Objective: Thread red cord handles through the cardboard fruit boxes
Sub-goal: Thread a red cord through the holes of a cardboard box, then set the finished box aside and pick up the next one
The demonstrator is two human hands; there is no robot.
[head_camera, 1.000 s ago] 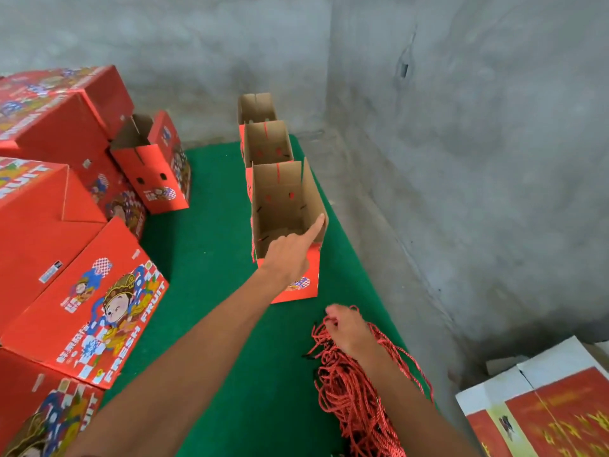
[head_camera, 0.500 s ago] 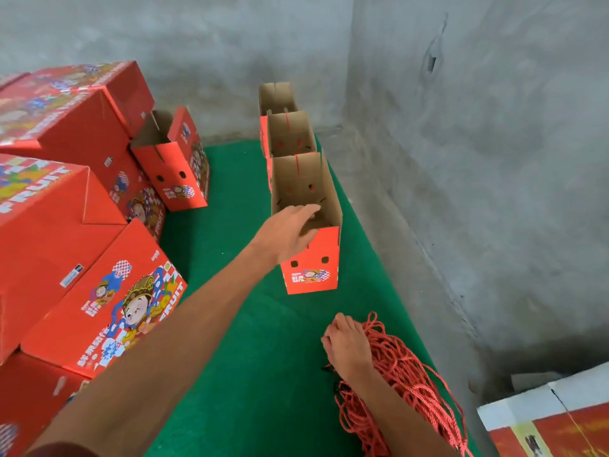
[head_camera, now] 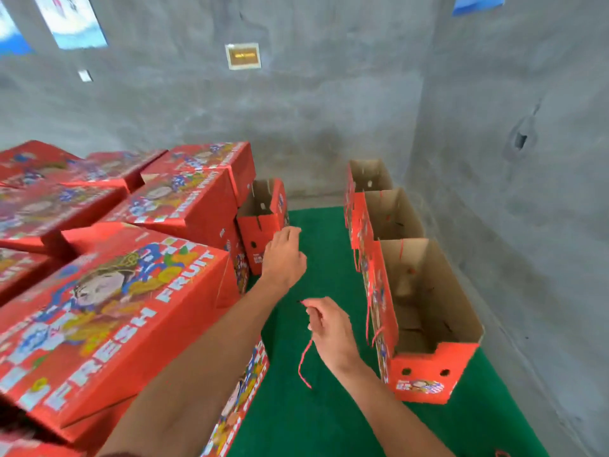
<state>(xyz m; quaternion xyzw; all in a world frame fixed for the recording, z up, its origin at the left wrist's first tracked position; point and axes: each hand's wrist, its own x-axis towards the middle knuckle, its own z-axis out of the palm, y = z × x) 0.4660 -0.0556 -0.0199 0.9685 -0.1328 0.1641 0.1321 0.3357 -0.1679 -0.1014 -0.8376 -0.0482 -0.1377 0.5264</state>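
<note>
Two bare forearms, dark red sleeve edge (head_camera: 113, 454) at left elbow

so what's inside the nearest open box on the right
The nearest open box shows bare brown cardboard walls with punched holes and a red cord strand hanging over its far edge. Its floor near the front wall is hidden.

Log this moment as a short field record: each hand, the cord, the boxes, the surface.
left hand: reaches to the open box beside the stack, fingers at its near corner
right hand: pinches a red cord that dangles below it
row of boxes: three open, in line on the right, cords hang on their left sides
stack of closed boxes: on the left
surface: green mat
</note>
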